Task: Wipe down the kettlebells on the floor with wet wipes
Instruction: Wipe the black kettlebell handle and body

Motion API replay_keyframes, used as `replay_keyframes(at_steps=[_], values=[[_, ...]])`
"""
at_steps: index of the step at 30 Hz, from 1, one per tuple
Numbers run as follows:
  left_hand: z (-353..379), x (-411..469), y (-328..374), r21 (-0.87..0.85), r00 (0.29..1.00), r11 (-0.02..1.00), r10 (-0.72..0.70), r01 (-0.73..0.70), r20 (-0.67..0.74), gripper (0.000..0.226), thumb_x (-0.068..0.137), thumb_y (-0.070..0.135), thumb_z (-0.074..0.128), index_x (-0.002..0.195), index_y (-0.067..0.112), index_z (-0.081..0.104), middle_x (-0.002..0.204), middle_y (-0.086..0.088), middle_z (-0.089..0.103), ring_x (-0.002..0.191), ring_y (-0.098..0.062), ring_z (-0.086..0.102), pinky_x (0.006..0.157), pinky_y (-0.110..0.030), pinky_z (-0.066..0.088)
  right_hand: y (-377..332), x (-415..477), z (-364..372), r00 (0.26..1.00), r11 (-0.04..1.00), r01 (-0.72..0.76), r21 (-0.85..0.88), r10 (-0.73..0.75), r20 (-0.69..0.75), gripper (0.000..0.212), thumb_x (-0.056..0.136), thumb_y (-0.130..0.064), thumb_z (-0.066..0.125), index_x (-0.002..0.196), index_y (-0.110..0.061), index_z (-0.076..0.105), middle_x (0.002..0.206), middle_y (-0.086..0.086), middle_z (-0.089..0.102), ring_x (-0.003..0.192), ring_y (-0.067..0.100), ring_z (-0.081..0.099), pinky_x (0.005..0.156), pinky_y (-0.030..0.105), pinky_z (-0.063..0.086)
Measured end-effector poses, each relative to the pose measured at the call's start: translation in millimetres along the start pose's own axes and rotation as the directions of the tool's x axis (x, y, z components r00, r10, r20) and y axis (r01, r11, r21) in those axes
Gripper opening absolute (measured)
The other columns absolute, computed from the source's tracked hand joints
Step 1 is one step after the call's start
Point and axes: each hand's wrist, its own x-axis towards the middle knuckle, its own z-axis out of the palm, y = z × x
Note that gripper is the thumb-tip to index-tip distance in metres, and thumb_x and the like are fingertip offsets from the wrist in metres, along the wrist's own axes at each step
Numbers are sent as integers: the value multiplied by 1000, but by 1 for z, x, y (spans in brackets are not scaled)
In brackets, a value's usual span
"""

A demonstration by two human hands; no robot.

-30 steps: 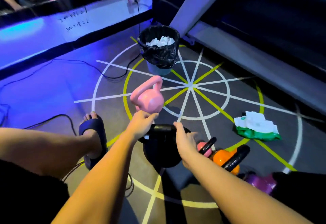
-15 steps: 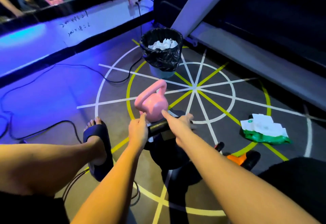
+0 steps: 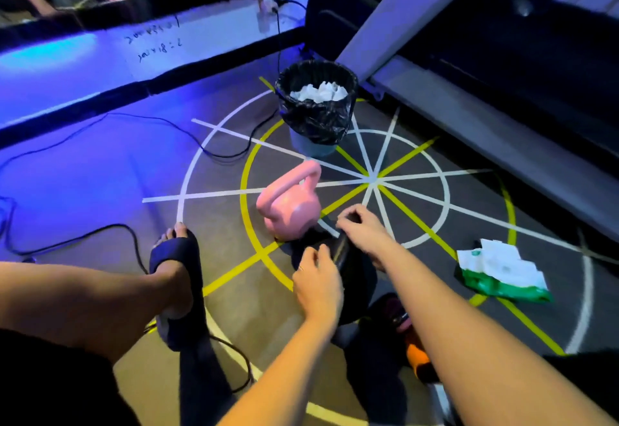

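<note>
Our right hand [image 3: 363, 229] has moved to the far handle end of the black kettlebell [image 3: 359, 286], left hand [image 3: 318, 283] at the near end; fingers curl, hold unclear.

Left hand [image 3: 318, 286] and right hand [image 3: 365, 231] are bare, forearms too; the left foot wears a dark slide sandal [image 3: 177, 258] (toes showing), dark shorts [image 3: 47, 382] above.

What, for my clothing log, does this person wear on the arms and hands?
Nothing shows: the left forearm and right forearm are bare, with no sleeves reaching into view. The left hand and right hand have no gloves, and neither wrist carries a watch or band.
</note>
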Motion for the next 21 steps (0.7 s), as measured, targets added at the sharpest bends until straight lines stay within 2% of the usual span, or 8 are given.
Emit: replay_keyframes(at_steps=[1, 3, 6, 8, 11, 14, 18, 21], values=[[-3, 1, -2, -15, 1000, 1000, 22, -22, 12, 32, 101, 31, 52, 74, 14, 50, 83, -15, 64, 92, -43, 57, 71, -43, 34, -2, -2, 3, 999, 1000, 13, -25, -14, -32, 5, 81, -24, 66, 85, -22, 64, 89, -6, 67, 89, 19, 61, 80, 32, 48], [0, 1, -1, 27, 997, 997, 71, -72, 19, 34, 100, 36, 52, 76, 12, 51, 84, -15, 66, 91, -44, 59, 73, -45, 40, 1, -2, 1, 998, 999, -5, -49, 2, -60, 10, 79, -32, 63, 81, -22, 62, 86, -7, 67, 92, 20, 61, 86, 36, 49], [5, -6, 3, 96, 993, 989, 115, -115, 10, 46, 96, 56, 43, 79, 13, 52, 84, -14, 68, 88, -43, 61, 74, -45, 47, 3, 0, -10, 999, 997, -31, -67, 30, -22, 19, 70, -43, 60, 81, -27, 61, 88, -8, 68, 95, 22, 61, 89, 41, 50], [4, -9, 3, 141, 990, 980, 141, -139, -8, 47, 97, 57, 43, 82, 14, 53, 86, -14, 68, 87, -43, 61, 71, -45, 46, 6, -2, -11, 999, 998, -21, -66, 19, -26, 18, 73, -42, 61, 82, -27, 61, 90, -8, 68, 93, 21, 60, 85, 38, 49], [3, -19, 8, 195, 982, 963, 188, -188, 18, 45, 100, 57, 40, 89, 16, 56, 91, -16, 70, 91, -44, 62, 71, -45, 44, 8, -9, -17, 998, 1000, -22, -6, 22, -57, 12, 82, -33, 62, 87, -21, 62, 89, -6, 67, 83, 16, 58, 69, 31, 44], [12, -33, 16, 275, 959, 919, 263, -283, 110, 48, 97, 59, 35, 94, 17, 58, 94, -16, 71, 93, -44, 63, 68, -42, 39, 24, -13, -33, 984, 993, -51, 103, 68, -166, 7, 87, -25, 63, 88, -18, 65, 87, -4, 67, 75, 13, 56, 64, 28, 42], [25, -39, 31, 314, 887, 842, 349, -438, 303, 39, 99, 56, 41, 90, 21, 52, 93, -11, 71, 92, -41, 64, 69, -41, 40, 45, -17, -53, 938, 958, -107, 268, 187, -293, 9, 85, -23, 63, 76, -24, 64, 89, -1, 68, 81, 19, 60, 79, 39, 51], [28, -24, 44, 303, 844, 814, 370, -496, 389, 41, 98, 59, 42, 81, 22, 48, 88, -10, 70, 90, -39, 64, 70, -39, 40, 52, -17, -59, 908, 923, -139, 360, 264, -326, 4, 84, -25, 60, 81, -23, 60, 86, 3, 64, 80, 21, 57, 73, 38, 48]])
